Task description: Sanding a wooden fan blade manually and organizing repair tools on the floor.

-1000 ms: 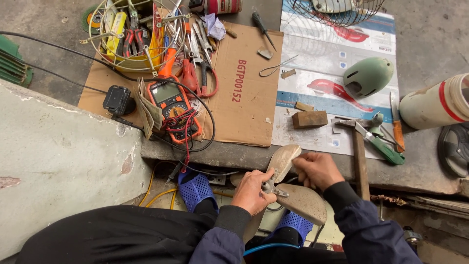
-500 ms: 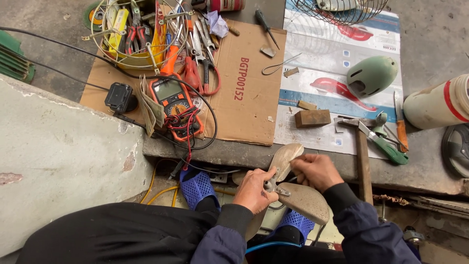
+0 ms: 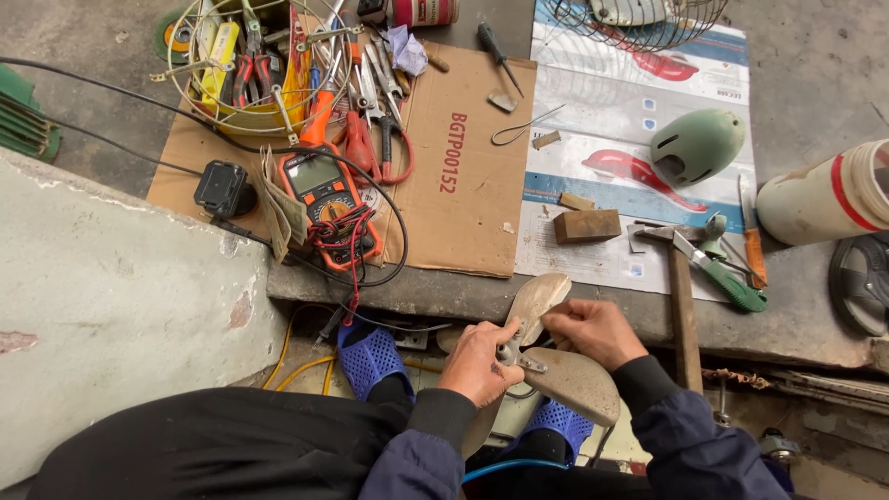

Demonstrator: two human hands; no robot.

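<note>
A person's left hand (image 3: 479, 363) and right hand (image 3: 593, 331) are both closing around the hub of a beige fan blade (image 3: 546, 352), bracing it over the lap, just below the bench (image 3: 741, 319) edge. A hammer (image 3: 682, 296), multimeter (image 3: 326, 194) and green motor cover (image 3: 696, 145) are lying beyond, well apart.

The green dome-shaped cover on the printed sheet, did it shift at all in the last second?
No. The green dome-shaped cover lies in the same spot on the printed sheet, up and right of the small wooden block; only the camera shifted slightly.
</note>
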